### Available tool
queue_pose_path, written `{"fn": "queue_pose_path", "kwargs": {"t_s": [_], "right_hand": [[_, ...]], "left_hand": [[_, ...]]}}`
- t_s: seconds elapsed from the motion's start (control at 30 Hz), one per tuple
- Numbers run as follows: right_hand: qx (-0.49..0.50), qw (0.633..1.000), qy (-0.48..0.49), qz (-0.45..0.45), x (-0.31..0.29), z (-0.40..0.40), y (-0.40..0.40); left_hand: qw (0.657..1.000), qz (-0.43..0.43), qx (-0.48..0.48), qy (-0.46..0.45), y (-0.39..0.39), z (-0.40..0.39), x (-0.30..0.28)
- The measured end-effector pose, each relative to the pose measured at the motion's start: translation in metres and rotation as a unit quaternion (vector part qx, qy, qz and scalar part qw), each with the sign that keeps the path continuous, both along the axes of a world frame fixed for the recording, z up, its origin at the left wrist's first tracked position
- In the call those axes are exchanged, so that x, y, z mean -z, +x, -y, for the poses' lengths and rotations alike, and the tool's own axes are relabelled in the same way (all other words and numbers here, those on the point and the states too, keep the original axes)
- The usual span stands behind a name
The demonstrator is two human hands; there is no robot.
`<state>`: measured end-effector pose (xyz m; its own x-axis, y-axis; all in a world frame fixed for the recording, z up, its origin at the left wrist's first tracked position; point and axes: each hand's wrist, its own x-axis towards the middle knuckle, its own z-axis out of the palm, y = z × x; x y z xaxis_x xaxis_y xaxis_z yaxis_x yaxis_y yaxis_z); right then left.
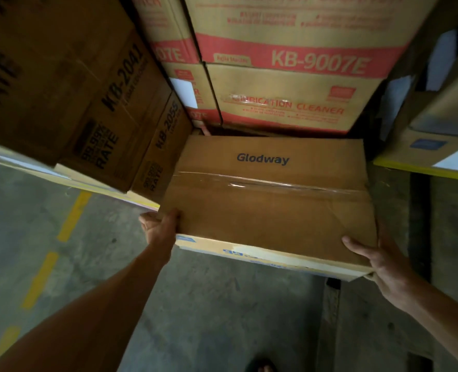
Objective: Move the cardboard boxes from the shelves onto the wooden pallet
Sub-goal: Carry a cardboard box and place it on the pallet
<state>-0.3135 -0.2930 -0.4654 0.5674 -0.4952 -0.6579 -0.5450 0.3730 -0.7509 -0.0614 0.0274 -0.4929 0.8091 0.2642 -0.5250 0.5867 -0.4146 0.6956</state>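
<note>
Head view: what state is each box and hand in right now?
Brown Glodway cardboard box: taped shut, held at both near corners.
Left hand: gripping the box's near left corner.
Right hand: gripping the near right corner.
Red-banded KB-9007E cardboard boxes: closed, stacked behind.
Dark brown KB-2041 cardboard box: closed, on shelf.

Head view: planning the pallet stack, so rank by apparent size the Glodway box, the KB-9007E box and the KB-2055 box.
1. Glodway box, though nearest the camera, so unsure.
2. KB-9007E box, cropped by the frame.
3. KB-2055 box, clearly smallest.

Yellow-edged shelf carries dark KB-2041 box, KB-2055 box beside it.
</note>
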Motion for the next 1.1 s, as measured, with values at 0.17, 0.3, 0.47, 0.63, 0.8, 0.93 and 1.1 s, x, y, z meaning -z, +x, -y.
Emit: {"fn": "queue_pose_path", "kwargs": {"t_s": [0.17,0.3,0.47,0.63,0.8,0.93,1.1], "right_hand": [[-0.005,1.0,-0.014,-0.01,-0.08,0.03,-0.026],[-0.008,0.999,0.009,-0.031,-0.129,0.06,-0.073],[0.057,0.996,0.053,-0.048,-0.183,0.099,-0.167],[0.121,0.989,0.074,-0.051,-0.217,0.142,-0.269],[0.17,0.982,0.059,-0.056,-0.233,0.181,-0.36],[0.248,0.968,0.038,-0.031,-0.248,0.212,-0.445],[0.34,0.94,-0.008,-0.022,-0.266,0.25,-0.521]], "left_hand": [[0.988,0.03,0.1,0.114,-0.04,0.015,-0.066],[0.973,0.042,0.159,0.16,-0.075,0.034,-0.117],[0.97,0.052,0.209,0.113,-0.127,0.109,-0.17],[0.949,0.029,0.289,0.126,-0.178,0.198,-0.196],[0.894,0.006,0.432,0.117,-0.23,0.267,-0.206],[0.866,0.012,0.489,0.099,-0.294,0.335,-0.222],[0.857,0.033,0.512,0.048,-0.376,0.41,-0.253]]}}
